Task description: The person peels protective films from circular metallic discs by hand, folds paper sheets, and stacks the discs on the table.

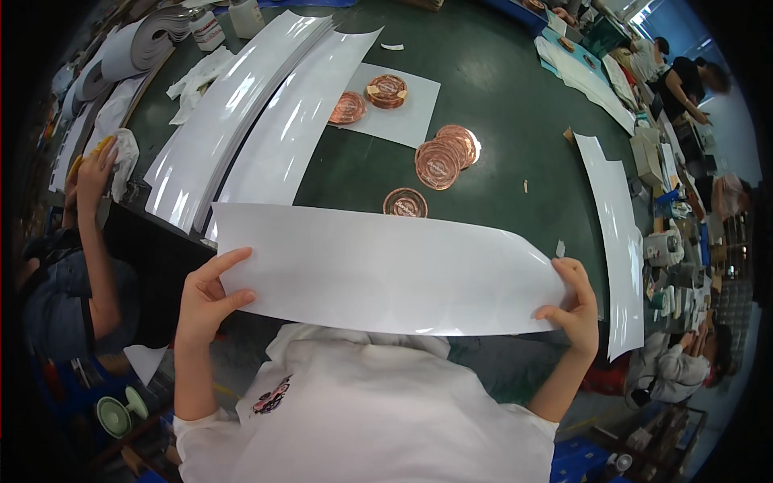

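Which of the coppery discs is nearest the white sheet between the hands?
The coppery disc at the far edge of the held white sheet, which hides its near rim in this view; the other discs show clear of it, farther off.

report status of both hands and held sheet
Left hand and right hand holding opposite ends. Long glossy white sheet between them. Round coppery disc partly hidden behind sheet.

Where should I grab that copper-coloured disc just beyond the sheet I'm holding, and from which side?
I'd pinch the copper-coloured disc by its left and right rims, coming down from above. It is round and low and lies flat on the green table, and the white sheet hides its near edge from view.
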